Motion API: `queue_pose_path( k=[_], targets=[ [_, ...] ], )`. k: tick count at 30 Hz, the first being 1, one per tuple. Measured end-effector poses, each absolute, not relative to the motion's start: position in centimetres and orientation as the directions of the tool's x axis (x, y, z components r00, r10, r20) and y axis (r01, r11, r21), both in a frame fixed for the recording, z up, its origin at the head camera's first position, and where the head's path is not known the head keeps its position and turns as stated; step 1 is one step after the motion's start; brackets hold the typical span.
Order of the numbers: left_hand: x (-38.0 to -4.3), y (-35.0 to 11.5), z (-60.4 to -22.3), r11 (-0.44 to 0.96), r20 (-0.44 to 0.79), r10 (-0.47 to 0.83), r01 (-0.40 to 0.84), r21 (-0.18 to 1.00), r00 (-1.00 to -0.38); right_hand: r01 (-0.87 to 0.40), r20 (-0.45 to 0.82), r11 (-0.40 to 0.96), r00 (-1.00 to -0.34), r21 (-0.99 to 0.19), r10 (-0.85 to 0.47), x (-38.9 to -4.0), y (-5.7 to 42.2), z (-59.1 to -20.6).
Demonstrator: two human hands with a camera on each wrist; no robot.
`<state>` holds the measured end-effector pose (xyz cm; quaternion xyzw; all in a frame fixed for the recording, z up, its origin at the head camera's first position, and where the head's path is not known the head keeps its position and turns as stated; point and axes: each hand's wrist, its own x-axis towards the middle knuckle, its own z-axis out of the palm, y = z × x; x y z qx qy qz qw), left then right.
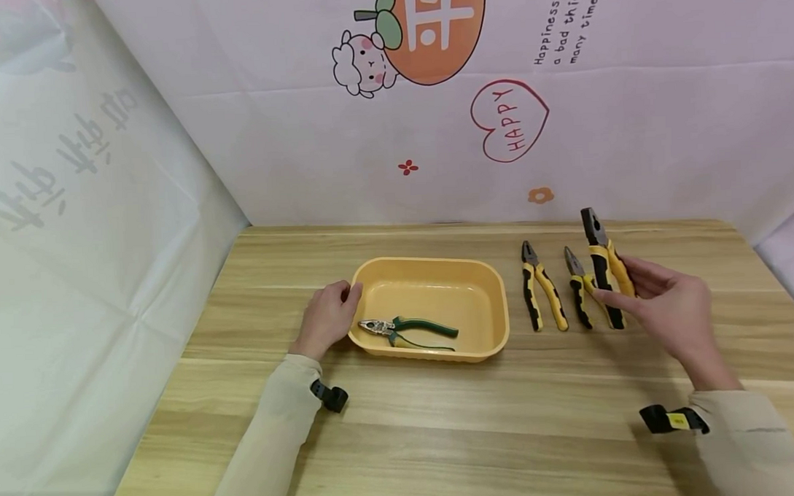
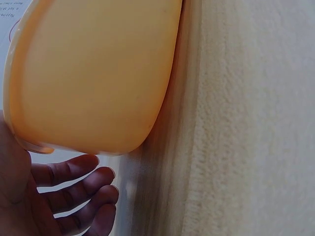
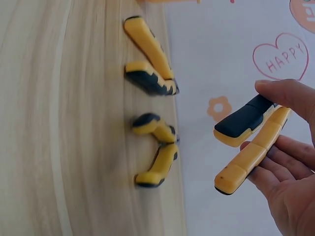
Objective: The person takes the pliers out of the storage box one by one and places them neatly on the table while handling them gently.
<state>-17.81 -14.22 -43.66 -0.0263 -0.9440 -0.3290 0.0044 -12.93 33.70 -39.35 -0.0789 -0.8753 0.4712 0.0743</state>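
A shallow yellow plastic tray stands on the table, and green-handled pliers lie inside near its front wall. At the tray's left end my left hand grips the rim, thumb over the edge and fingers outside, curved below the rim in the left wrist view. To the right, my right hand holds combination pliers by their yellow-and-black handles between thumb and fingers. These pliers are raised off the table, with the grey head up. The right wrist view shows their handles spread apart.
Two more yellow-and-black pliers lie right of the tray: one pair closer to it, and a pointed-nose pair partly behind the held pliers. A printed white cloth hangs behind the wooden table.
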Motion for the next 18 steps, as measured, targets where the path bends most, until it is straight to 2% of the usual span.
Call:
queue_pose_path(
  k=[18],
  targets=[
    [-17.8, -14.2, -43.5, 0.784, 0.008, 0.048, 0.043, 0.619, -0.999, 0.257, -0.063, 0.609, -0.945, -0.751, 0.32, -13.8, 36.9, -40.9]
  ],
)
